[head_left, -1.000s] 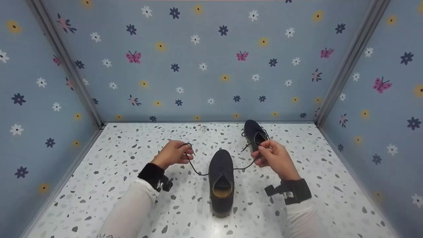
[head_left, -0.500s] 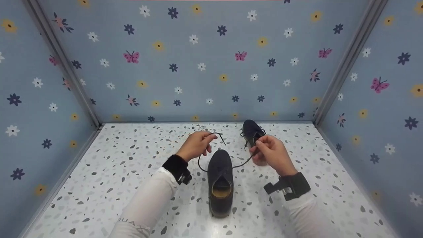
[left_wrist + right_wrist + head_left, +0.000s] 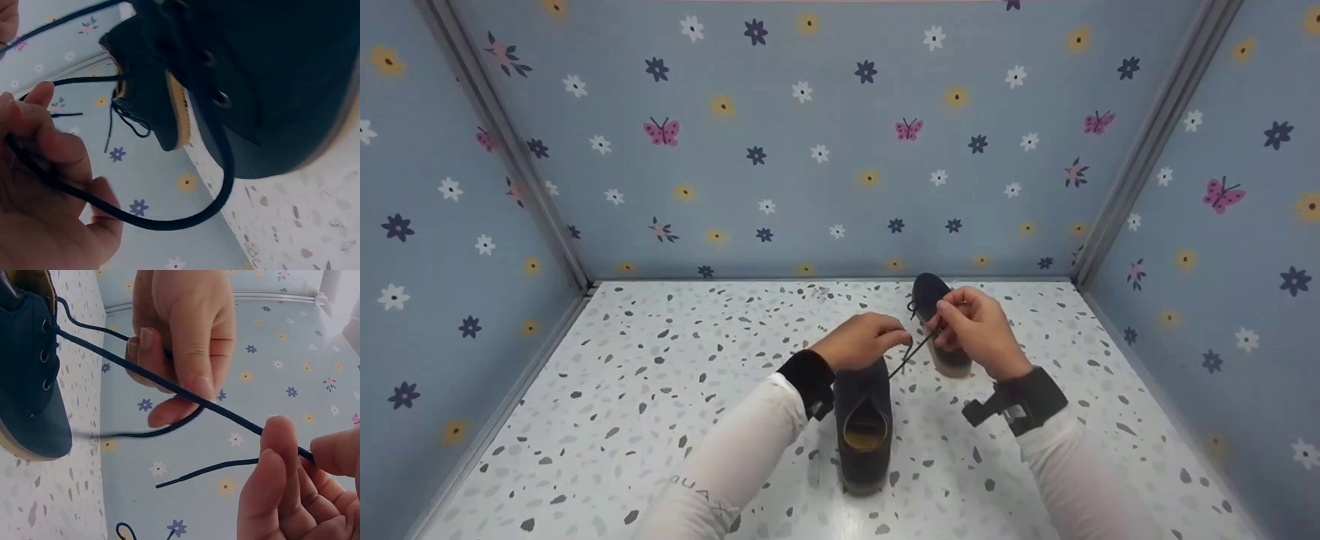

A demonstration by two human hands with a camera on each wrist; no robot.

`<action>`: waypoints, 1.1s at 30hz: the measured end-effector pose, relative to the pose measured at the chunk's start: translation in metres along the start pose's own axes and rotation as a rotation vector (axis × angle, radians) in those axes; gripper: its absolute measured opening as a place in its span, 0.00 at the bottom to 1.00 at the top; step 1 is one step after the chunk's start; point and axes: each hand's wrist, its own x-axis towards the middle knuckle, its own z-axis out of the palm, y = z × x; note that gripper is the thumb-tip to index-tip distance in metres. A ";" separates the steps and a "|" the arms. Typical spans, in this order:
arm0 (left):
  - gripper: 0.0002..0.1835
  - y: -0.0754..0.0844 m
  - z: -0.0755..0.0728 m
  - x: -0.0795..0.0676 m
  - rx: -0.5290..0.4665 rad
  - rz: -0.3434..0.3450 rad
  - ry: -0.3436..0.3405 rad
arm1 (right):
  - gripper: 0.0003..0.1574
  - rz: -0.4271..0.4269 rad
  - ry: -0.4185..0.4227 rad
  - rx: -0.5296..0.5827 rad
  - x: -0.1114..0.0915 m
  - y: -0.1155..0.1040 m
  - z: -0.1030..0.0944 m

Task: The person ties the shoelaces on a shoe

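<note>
A dark navy lace-up shoe (image 3: 864, 476) stands in front of me, toe pointing away. My left hand (image 3: 864, 343) reaches over its toe and holds one end of its shoelace (image 3: 163, 225), which loops back to the shoe in the left wrist view. My right hand (image 3: 981, 334), to the right and higher, pinches the other shoelace end (image 3: 225, 413). That end runs taut from the upper eyelet, and its loose tip sticks out past the fingers. In the right wrist view the left hand (image 3: 188, 332) is behind this taut lace, very close to it.
The matching shoe (image 3: 930, 291) stands farther back, partly hidden behind my right hand, with its own laces hanging loose. Speckled white floor (image 3: 697, 450) lies under both shoes. Blue flowered panels (image 3: 810, 135) enclose the left, back and right sides.
My left hand has moved right with its lace end, from left of the near shoe to over its toe, near the right hand's lace. The right hand has risen slightly.
</note>
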 end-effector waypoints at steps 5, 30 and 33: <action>0.17 -0.010 -0.001 -0.006 0.004 -0.076 -0.132 | 0.13 0.013 -0.001 -0.015 0.001 0.004 -0.002; 0.12 -0.043 -0.016 -0.030 -0.157 -0.177 0.007 | 0.12 -0.013 -0.017 -0.081 0.018 -0.002 0.004; 0.11 -0.041 -0.011 -0.027 -0.201 -0.141 -0.028 | 0.14 -0.025 -0.023 -0.087 0.023 -0.005 0.009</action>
